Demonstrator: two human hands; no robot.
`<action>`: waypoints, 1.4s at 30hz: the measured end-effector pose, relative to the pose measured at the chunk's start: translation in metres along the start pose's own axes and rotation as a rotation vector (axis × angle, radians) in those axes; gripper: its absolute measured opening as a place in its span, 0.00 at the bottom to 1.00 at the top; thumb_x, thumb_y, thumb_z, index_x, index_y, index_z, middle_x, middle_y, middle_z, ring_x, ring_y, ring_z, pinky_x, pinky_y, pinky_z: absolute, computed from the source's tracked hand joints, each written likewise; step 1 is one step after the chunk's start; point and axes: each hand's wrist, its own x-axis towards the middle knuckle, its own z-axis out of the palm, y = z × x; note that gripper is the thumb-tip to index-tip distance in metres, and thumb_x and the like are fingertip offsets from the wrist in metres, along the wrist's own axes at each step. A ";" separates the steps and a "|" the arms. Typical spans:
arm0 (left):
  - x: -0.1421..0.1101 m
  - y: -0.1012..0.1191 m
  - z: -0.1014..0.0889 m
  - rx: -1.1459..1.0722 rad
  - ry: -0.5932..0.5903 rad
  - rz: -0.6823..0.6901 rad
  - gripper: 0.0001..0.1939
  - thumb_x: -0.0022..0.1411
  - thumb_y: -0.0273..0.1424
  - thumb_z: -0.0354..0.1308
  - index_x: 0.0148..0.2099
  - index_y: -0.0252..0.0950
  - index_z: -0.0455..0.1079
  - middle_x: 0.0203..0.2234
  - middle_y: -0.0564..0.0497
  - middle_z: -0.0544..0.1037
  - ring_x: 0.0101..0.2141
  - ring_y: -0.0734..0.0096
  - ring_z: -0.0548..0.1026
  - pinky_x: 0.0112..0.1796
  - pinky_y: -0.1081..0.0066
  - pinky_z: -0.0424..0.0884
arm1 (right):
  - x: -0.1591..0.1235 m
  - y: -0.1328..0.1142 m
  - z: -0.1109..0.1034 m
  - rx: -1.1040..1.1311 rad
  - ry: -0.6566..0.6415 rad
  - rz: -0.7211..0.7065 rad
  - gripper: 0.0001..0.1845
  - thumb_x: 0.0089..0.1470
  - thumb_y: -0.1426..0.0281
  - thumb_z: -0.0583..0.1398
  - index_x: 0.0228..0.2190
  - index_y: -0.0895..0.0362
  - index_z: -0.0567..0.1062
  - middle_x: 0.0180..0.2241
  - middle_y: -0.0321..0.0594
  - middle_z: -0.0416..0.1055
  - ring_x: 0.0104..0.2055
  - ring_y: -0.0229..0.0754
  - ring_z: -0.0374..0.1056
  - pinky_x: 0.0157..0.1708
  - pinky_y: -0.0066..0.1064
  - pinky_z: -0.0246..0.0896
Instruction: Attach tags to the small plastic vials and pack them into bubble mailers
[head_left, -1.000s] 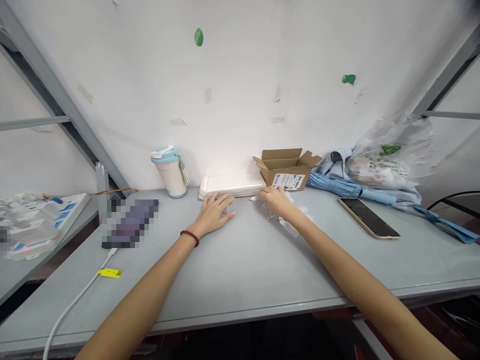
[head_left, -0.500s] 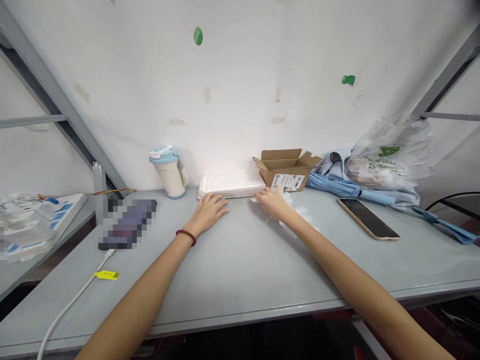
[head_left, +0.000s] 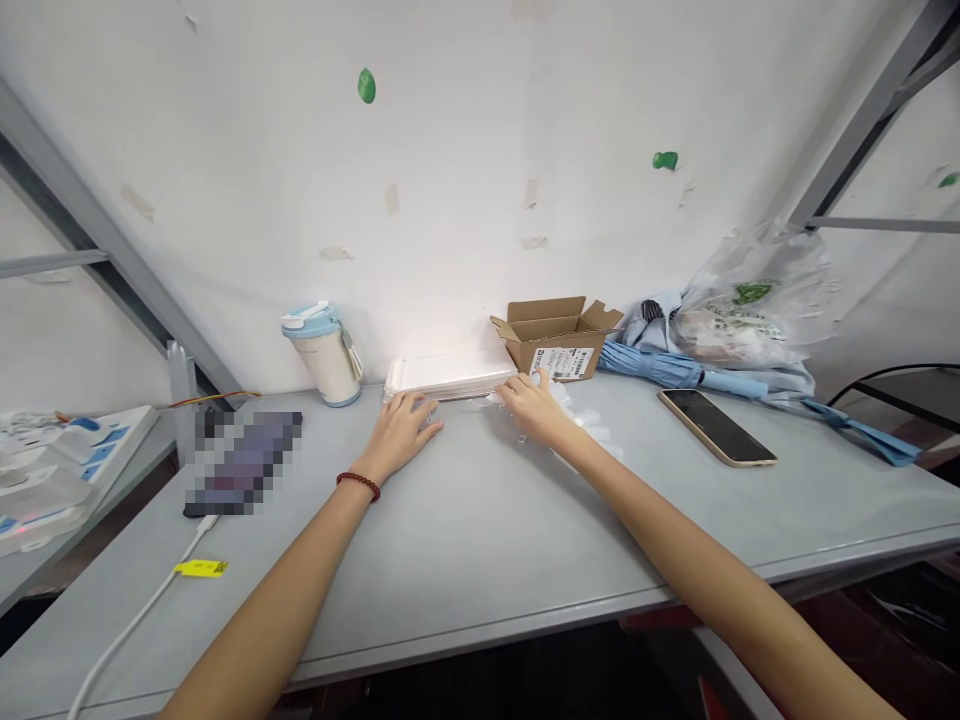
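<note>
My left hand (head_left: 401, 430), with a dark red bead bracelet (head_left: 360, 483) on the wrist, lies palm down on the grey desk with fingers spread. Its fingertips reach the front left corner of a low stack of flat white pieces (head_left: 450, 372) against the wall. Nothing is held in it. My right hand (head_left: 531, 408) is curled over crumpled, see-through white plastic (head_left: 589, 425), just in front of the stack's right end. The plastic sticks out on both sides of the hand, and its middle is hidden underneath.
An open cardboard box (head_left: 559, 345) stands behind my right hand. Further right are a folded blue umbrella (head_left: 660, 368), a plastic bag (head_left: 750, 310) and a phone (head_left: 716, 427). Leftward stand a white and blue cup (head_left: 324, 355) and a blurred-out dark device (head_left: 244, 465) on a white cable (head_left: 142, 625).
The view has turned slightly right, so everything sits further left in it. Both hands keep nearly the same places beside the stack and over the plastic.
</note>
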 end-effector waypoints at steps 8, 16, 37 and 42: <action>-0.006 0.029 -0.019 -0.455 0.024 -0.088 0.22 0.60 0.40 0.51 0.53 0.35 0.66 0.45 0.45 0.74 0.48 0.60 0.68 0.47 0.62 0.65 | -0.013 -0.020 -0.012 0.317 0.094 -0.009 0.18 0.58 0.79 0.50 0.49 0.60 0.66 0.45 0.50 0.68 0.47 0.46 0.63 0.48 0.39 0.50; -0.003 0.056 -0.027 -0.660 0.008 -0.218 0.15 0.61 0.39 0.48 0.36 0.36 0.73 0.33 0.48 0.78 0.35 0.65 0.73 0.34 0.69 0.66 | -0.017 -0.026 -0.011 0.409 0.128 -0.041 0.17 0.57 0.80 0.50 0.47 0.61 0.67 0.44 0.49 0.68 0.47 0.45 0.63 0.44 0.35 0.56; -0.003 0.050 -0.026 -0.974 -0.014 -0.326 0.16 0.55 0.43 0.54 0.34 0.35 0.71 0.31 0.48 0.76 0.33 0.67 0.72 0.33 0.70 0.66 | -0.018 -0.036 -0.015 0.483 0.094 -0.080 0.17 0.59 0.78 0.48 0.48 0.61 0.67 0.42 0.50 0.69 0.44 0.44 0.65 0.41 0.35 0.60; -0.003 0.051 -0.025 -1.023 -0.046 -0.317 0.14 0.55 0.42 0.54 0.32 0.35 0.70 0.27 0.50 0.74 0.30 0.70 0.70 0.31 0.71 0.65 | -0.019 -0.037 -0.016 0.483 0.085 -0.088 0.17 0.59 0.78 0.47 0.48 0.62 0.67 0.44 0.50 0.68 0.45 0.44 0.65 0.42 0.35 0.59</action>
